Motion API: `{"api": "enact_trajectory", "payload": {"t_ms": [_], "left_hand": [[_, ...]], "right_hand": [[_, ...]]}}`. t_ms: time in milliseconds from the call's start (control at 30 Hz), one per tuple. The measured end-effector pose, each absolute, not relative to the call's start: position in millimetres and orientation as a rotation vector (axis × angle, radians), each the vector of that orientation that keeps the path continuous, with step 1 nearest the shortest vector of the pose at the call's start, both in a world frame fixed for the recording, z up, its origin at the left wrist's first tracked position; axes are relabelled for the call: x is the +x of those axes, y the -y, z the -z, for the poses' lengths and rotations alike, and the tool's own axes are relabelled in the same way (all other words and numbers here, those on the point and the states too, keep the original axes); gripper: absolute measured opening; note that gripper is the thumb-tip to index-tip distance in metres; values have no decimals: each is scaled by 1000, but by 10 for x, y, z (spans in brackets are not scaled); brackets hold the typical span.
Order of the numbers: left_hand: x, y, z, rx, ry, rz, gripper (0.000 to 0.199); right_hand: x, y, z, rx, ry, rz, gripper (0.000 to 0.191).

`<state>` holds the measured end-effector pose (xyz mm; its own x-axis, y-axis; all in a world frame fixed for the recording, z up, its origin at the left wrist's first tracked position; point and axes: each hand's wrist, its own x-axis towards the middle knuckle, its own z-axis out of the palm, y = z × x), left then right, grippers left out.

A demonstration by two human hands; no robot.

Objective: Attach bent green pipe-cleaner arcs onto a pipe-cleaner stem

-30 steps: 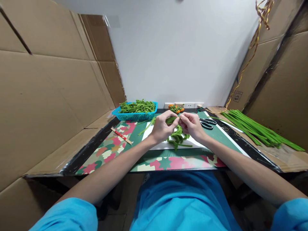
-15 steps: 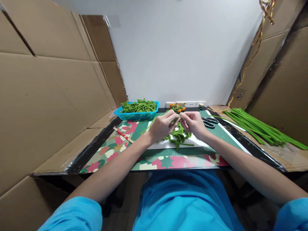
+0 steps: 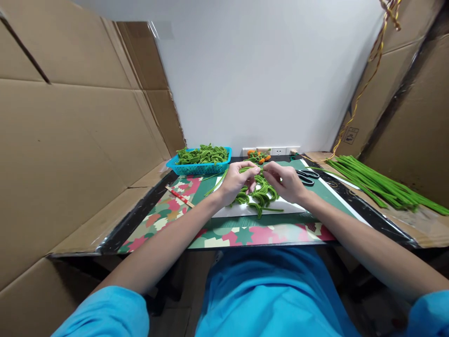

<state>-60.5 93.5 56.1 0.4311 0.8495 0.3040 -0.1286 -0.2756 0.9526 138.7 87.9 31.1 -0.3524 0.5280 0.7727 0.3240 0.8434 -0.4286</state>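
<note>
Head view, seated at the table [image 3: 245, 231]: you are holding one bent green stem piece [image 3: 249, 169] between both hands, just above the small pile of bent green pieces [image 3: 259, 196] that is lying on the white sheet [image 3: 242, 210]. Your left hand [image 3: 238, 181] is pinching its end w/ thumb and fingertips closed on it; your right hand [image 3: 286, 181] is pinching the other end the same way, so the piece is spanning the short gap btwn. the two grips, prob. because bending or twisting it needs both ends fixed. You are working directly over the pile, so a dropped piece is landing among its like, and the white sheet is making the green easy to see vs. the patterned mat [image 3: 164, 210]. The blue basket [image 3: 199, 167], filled w/ similar green pieces, is sitting at the far left of the table, near your left hand but apart from it. The long straight green stems [image 3: 379, 185] are lying on the cardboard to your right, well apart from the pile. The scissors [image 3: 307, 176] are resting just beyond your right hand, not touching it. Orange-tipped pieces [image 3: 258, 156] are lying by the wall past your hands; a red stick [image 3: 179, 196] is lying on the mat at left.
</note>
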Motion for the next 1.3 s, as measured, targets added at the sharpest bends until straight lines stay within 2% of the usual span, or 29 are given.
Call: {"api": "enact_trajectory", "payload": {"t_ms": [67, 167, 267, 400, 500, 633, 733, 800, 933, 1000, 1100, 1200, 1300], "left_hand": [[-604, -924, -576, 1506, -665, -1054, 34], [-598, -906, -598, 1480, -667, -1029, 36], [-587, -902, -593, 1500, -664, -1009, 37], [-557, -893, -544, 1650, -696, -1092, 36], [-559, -878, -519, 1944, -774, -1216, 32], [-661, -917, -548, 2712, -746, -1351, 20], [-768, -979, -584, 3225, -575, -1151, 26], [-808, -1000, -588, 3329, -513, -1062, 29], [-757, -967, -550, 2942, -717, -1224, 25], [-696, -943, -530, 2520, -830, -1226, 28], [-624, -938, -517, 1936, -784, -999, 40], [-594, -960, -507, 1631, -694, -907, 43], [-585, -966, -493, 1582, -686, -933, 43]], "right_hand": [[1407, -880, -313, -638, 1966, -125, 26], [1394, -880, -327, -661, 1924, -172, 33], [1339, -874, -346, -676, 1845, -409, 41], [1260, -865, -372, -628, 1618, -936, 48], [1241, -872, -386, -581, 1441, -1320, 51], [1279, -911, -400, -596, 1306, -1638, 50], [1330, -949, -422, -622, 1266, -1773, 51], [1359, -959, -442, -648, 1283, -1818, 50], [1373, -921, -473, -667, 1415, -1660, 48], [1365, -895, -475, -646, 1506, -1403, 47], [1360, -885, -455, -684, 1687, -882, 45], [1370, -903, -421, -737, 1785, -501, 42], [1369, -897, -405, -727, 1798, -481, 39]]}}
